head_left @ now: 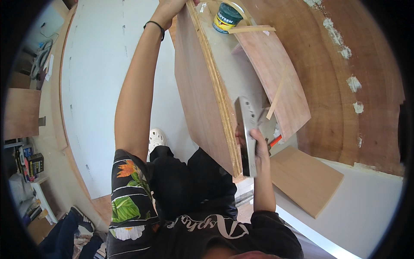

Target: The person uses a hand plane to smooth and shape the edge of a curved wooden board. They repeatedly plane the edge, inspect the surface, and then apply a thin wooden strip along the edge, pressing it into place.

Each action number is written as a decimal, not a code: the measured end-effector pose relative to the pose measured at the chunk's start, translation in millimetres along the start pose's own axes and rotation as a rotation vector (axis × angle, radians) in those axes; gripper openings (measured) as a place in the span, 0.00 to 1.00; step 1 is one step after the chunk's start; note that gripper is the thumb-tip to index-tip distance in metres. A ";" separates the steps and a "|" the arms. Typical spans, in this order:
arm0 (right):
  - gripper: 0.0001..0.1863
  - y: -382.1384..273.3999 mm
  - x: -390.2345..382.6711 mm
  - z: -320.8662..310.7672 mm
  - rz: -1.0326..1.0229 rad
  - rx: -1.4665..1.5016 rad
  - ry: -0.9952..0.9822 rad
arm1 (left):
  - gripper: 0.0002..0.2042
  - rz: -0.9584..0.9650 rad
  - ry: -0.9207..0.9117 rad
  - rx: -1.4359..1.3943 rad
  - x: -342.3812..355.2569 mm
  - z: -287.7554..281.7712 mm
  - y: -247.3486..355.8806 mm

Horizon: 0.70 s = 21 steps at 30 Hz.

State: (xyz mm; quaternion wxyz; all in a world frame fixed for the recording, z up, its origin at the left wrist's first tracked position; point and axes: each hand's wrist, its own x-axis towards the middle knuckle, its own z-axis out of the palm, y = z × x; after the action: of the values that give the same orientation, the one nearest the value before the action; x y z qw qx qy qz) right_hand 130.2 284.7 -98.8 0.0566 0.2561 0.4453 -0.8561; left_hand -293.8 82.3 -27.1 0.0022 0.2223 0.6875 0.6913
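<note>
A plywood panel [202, 90] stands on edge in front of me, its layered edge running from the far end toward my body. At the panel's far end is my left hand [171, 9], closed on it, partly cut off by the picture's upper rim. My right hand [261, 149] is wrapped around a long silver metal tool [248, 125] with a few holes near its far end. The tool lies along the right side of the panel's near edge; its exact kind I cannot tell. Part of that hand is hidden behind the tool.
A dark green and yellow can [226, 19] stands beyond the panel. Right of it lies a pinkish board [276, 73] with thin wood strips [277, 93] on it. An orange-red handle [275, 140] and a brown board [306, 181] are nearby. Another person's legs [64, 237] show lower left.
</note>
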 end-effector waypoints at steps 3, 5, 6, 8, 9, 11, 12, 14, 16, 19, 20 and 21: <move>0.43 26.8 33.0 -37.9 0.042 -0.265 0.111 | 0.12 0.064 0.015 0.068 -4.4 -5.7 1.9; 0.46 39.5 56.5 -65.9 0.034 -0.464 0.121 | 0.13 0.065 0.034 0.047 -8.4 -6.3 -0.1; 0.46 45.1 73.4 -77.1 -0.157 -0.781 0.160 | 0.14 0.043 0.072 0.008 -9.1 -7.7 -1.2; 0.46 55.9 105.8 -93.6 -0.311 -1.249 0.205 | 0.14 0.032 0.110 -0.008 -9.8 -11.1 -4.7; 0.46 57.6 125.0 -100.2 -0.221 -1.428 0.233 | 0.12 0.103 0.097 -0.120 -9.6 -13.1 -6.9; 0.41 66.7 167.4 -106.5 -0.227 -1.592 0.046 | 0.11 -0.005 0.130 -0.344 -8.7 -17.6 -11.4; 0.37 73.1 190.9 -107.2 -0.259 -1.728 -0.001 | 0.10 0.040 0.111 -0.334 -8.1 -21.2 -12.8; 0.30 92.9 231.5 -109.6 -0.378 -1.992 -0.140 | 0.09 0.042 0.142 -0.310 -7.7 -28.2 -14.7; 0.22 115.0 262.6 -118.3 -0.572 -2.203 -0.244 | 0.08 -0.140 0.090 -0.568 -3.4 -35.9 -12.7; 0.18 133.4 300.4 -138.6 -0.751 -2.332 -0.464 | 0.05 -0.133 0.033 -0.474 -2.5 -48.5 -8.2; 0.18 136.9 305.6 -146.8 -0.793 -2.319 -0.520 | 0.05 -0.123 -0.014 -0.507 -1.4 -50.5 -7.5; 0.19 139.3 307.8 -154.3 -0.743 -2.335 -0.601 | 0.06 -0.115 -0.020 -0.506 0.1 -51.5 -7.6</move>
State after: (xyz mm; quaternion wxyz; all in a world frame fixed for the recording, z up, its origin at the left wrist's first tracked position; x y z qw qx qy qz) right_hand -30.1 364.0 -424.3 0.1037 -0.2910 0.9493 0.0579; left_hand -312.2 33.8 -32.0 0.1037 0.1820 0.5040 0.8379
